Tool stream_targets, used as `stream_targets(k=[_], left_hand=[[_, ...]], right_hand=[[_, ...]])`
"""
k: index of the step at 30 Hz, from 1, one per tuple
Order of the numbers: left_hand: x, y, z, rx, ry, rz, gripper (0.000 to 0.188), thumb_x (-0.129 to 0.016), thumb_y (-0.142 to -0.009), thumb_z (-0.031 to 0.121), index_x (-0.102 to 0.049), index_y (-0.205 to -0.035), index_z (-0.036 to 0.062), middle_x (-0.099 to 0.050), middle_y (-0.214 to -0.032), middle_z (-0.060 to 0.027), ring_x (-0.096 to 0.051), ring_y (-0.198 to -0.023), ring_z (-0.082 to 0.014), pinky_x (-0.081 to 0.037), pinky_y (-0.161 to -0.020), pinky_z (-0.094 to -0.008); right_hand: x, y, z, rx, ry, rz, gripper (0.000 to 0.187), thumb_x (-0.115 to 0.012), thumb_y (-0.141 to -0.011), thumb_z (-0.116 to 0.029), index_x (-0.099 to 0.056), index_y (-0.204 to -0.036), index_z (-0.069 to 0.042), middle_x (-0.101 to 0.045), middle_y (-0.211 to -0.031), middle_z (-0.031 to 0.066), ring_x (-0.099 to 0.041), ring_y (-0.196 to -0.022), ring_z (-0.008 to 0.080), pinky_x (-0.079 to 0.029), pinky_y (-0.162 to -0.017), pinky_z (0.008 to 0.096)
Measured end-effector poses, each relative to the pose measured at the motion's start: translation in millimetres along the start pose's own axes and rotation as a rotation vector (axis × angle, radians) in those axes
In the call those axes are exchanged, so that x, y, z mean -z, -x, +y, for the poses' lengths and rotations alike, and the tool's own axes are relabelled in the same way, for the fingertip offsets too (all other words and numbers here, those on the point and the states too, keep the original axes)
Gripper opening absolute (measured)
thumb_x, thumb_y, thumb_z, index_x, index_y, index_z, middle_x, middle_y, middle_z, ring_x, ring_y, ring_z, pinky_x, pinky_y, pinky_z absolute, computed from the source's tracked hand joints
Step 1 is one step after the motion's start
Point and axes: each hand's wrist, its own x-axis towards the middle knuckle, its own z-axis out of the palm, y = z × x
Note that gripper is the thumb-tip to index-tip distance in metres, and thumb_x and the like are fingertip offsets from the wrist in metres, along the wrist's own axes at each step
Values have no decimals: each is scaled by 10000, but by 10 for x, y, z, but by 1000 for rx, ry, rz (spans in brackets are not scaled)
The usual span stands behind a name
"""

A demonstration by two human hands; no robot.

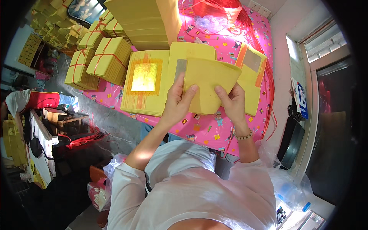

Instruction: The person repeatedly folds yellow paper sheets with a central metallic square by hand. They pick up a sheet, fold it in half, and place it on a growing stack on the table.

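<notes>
My left hand (179, 99) and my right hand (234, 103) hold a thin wad of yellow paper sheets (211, 74) by its lower part, tilted over the table. Both thumbs lie on top; the other fingers are mostly hidden beneath. Behind the wad shows another yellow paper stack (191, 48) with a grey patch along its left side. To its left lies a paper stack (161, 73) bearing a shiny gold square (144, 77) in an orange border. On the right rests yellow paper (251, 94) with a grey square and orange bands. A beaded bracelet (243, 136) circles my right wrist.
Bundles tied with red string (109, 57) stand at the table's left, beside a tall yellow stack (140, 23). Red strings and a red basin (216, 10) occupy the back of the pink patterned tablecloth (209, 132). A window wall borders the right; another person (42, 101) is far left.
</notes>
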Motion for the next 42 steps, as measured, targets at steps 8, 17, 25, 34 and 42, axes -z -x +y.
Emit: stream_targets(k=[8,17,25,34,42], left_hand=[[0,76,32,-19,-34,4,309,-501,-985,69,-449,-1280,-8,-567,-1156,-68,-528,-1080,-114,-435,-930,-266],[-37,88,22,-86,-91,-7,307,-500,-991,83,-433,-1278,-5,-562,-1133,-72,-524,-1071,-110,-440,-913,-262],[-4,-30,-278,-141,-75,4,338,-501,-990,87,-414,-1302,-12,-557,-1167,-99,-533,-1085,-142,-436,-929,-281],[-32,-21,-283,-166,-186,31,359,-514,-986,103,-411,-1307,-21,-572,-1158,-119,-534,-1091,-151,-437,-921,-288],[42,-224,-125,96,-8,-60,438,-511,-960,44,-387,-1378,0,-556,-1251,-90,-530,-1141,-139,-431,-968,-291]], right_hand=[[-22,101,-51,-8,-44,-3,315,-663,-900,-59,-578,-1189,31,-670,-1063,86,-638,-921,115,-540,-775,261],[28,110,-91,-17,2,-12,303,-670,-900,-80,-594,-1177,14,-677,-1048,75,-634,-925,108,-532,-781,258],[114,54,137,27,99,6,308,-667,-905,-92,-589,-1186,6,-674,-1061,62,-618,-971,114,-498,-855,272],[140,70,170,27,68,-2,313,-648,-917,-86,-562,-1200,18,-663,-1089,73,-622,-980,121,-507,-845,269],[62,-75,2,-69,115,72,294,-620,-939,-117,-561,-1185,34,-666,-1062,75,-624,-931,92,-519,-769,241]])
